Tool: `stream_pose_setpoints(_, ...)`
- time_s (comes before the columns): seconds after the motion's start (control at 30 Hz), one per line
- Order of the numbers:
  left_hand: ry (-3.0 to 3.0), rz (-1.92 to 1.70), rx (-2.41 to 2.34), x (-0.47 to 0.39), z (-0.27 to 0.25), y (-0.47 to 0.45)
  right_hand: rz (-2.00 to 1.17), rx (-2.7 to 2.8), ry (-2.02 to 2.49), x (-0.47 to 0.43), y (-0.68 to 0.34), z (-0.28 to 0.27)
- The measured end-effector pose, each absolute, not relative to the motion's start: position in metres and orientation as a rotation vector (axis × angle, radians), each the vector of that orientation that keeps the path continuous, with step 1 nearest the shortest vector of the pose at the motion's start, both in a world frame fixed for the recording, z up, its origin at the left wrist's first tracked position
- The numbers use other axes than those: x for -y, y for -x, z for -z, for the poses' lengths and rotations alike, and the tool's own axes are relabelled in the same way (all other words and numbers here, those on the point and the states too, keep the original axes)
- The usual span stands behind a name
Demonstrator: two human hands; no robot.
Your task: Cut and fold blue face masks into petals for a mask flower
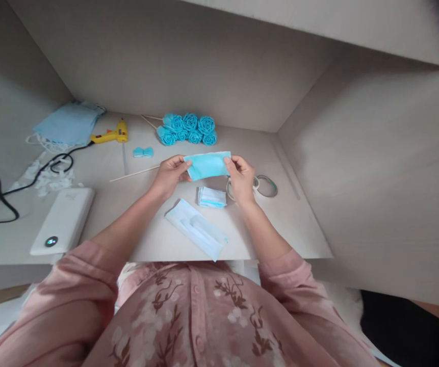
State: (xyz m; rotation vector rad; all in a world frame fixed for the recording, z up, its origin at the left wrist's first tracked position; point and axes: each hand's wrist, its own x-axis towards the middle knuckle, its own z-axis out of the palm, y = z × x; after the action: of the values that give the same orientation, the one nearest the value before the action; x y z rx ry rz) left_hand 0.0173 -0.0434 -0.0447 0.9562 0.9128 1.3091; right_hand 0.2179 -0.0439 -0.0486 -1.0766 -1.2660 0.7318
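Note:
Between my hands a blue piece of face mask fabric (208, 166) is stretched out flat above the table. My left hand (171, 175) pinches its left end, and my right hand (240, 176) pinches its right end. Below it lies a small stack of cut mask pieces (211, 197). Closer to me, a pale unfolded strip of mask material (196, 228) rests at a slant near the table's front edge. Rings that look like tape rolls (267, 186) sit beside my right hand, partly hidden by it. A thin wooden stick (133, 174) points toward my left hand.
Several blue fabric roses (190, 128) on sticks lie at the back. A small blue bow-shaped piece (143, 152), a yellow glue gun (112, 133), a pile of masks (68, 124), white scraps (51, 173), a black cable (37, 176) and a white power bank (64, 219) occupy the left. Panels enclose the table.

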Motion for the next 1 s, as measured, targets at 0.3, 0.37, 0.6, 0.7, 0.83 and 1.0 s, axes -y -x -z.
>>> stream_pose_setpoints(0.3, -0.937, -1.338, -0.925, 0.042, 0.046, -0.018, -0.728, 1.251, 1.071, 0.044, -0.217, 0.048)
stream_pose_setpoints(0.37, -0.921, -1.315, -0.854, 0.042, 0.047, -0.017, -0.719, 1.251, 1.077, 0.045, -0.217, 0.049)
stream_pose_setpoints(0.6, -0.951, -1.333, -0.786, 0.045, 0.045, -0.019, -0.813, 1.185, 1.046, 0.042, -0.215, 0.057)
stream_pose_setpoints(0.7, -0.986, -1.329, -0.808, 0.045, 0.045, -0.021, -0.813, 1.203, 1.045, 0.042, -0.213, 0.059)
stream_pose_setpoints(0.83, -0.972, -1.382, -0.826, 0.044, 0.05, -0.021, -0.809, 1.243, 1.036, 0.043, -0.212, 0.06)
stream_pose_setpoints(1.0, -0.982, -1.422, -0.813, 0.042, 0.052, -0.021, -0.892, 1.304, 0.968, 0.045, -0.207, 0.056)
